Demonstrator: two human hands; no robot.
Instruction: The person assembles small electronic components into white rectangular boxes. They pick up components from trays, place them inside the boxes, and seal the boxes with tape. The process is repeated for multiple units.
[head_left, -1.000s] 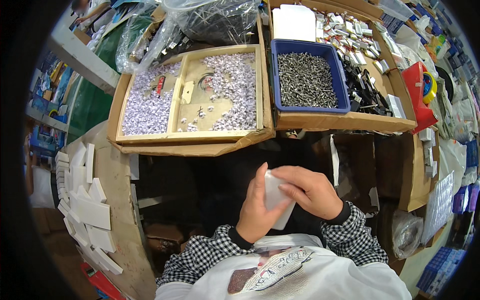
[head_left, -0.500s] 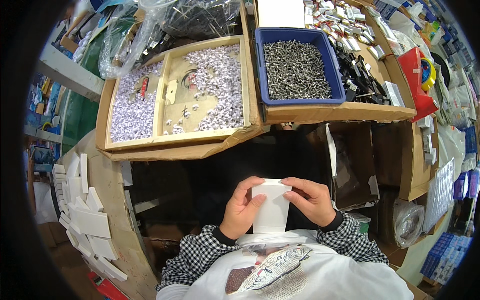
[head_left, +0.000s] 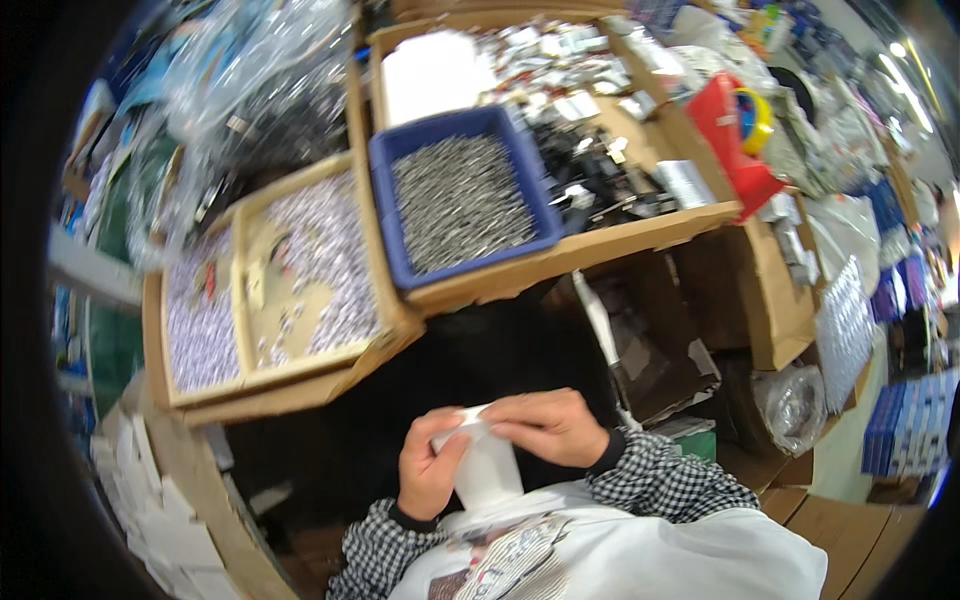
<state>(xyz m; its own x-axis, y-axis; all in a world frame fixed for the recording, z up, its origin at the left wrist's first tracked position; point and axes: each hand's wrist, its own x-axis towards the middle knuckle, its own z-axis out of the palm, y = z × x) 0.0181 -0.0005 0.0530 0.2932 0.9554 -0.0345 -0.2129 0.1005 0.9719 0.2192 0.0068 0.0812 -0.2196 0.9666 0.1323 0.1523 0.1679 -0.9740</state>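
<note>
Box (head_left: 487,472), plain white and a little blurred, is at 6 o'clock in the view, held upright in both of the person's hands, its lower end close to a white shirt (head_left: 690,550). At the box's 10 o'clock, the left hand (head_left: 430,465) grips the side, thumb across the near face and fingers behind. At its 1 o'clock, the right hand (head_left: 550,425) pinches the top edge, thumb and fingertips close together; blur hides the exact contact. Checked sleeves (head_left: 670,480) cover the forearms. Around the view, at 12 o'clock, a blue bin (head_left: 532,185) holds many metal pins (head_left: 460,205). It sits in a brown carton (head_left: 640,240), with silvery packs (head_left: 555,45) beyond it between 12 and 1, and black parts (head_left: 590,175) just beside it at 1. At 2 o'clock, a yellow tape roll (head_left: 760,120) lies against something red (head_left: 725,140). A bubble sheet (head_left: 845,330) leans at 3 o'clock, and a clear bag (head_left: 790,410) lies near it toward 4. At 8 o'clock, white boxes (head_left: 180,520) lie piled on a brown desk (head_left: 185,450). At 9, a divided wooden tray (head_left: 238,310) carries small white bits (head_left: 203,335) in both compartments. Plastic wrap (head_left: 250,100) lies crumpled at 10 o'clock.
</note>
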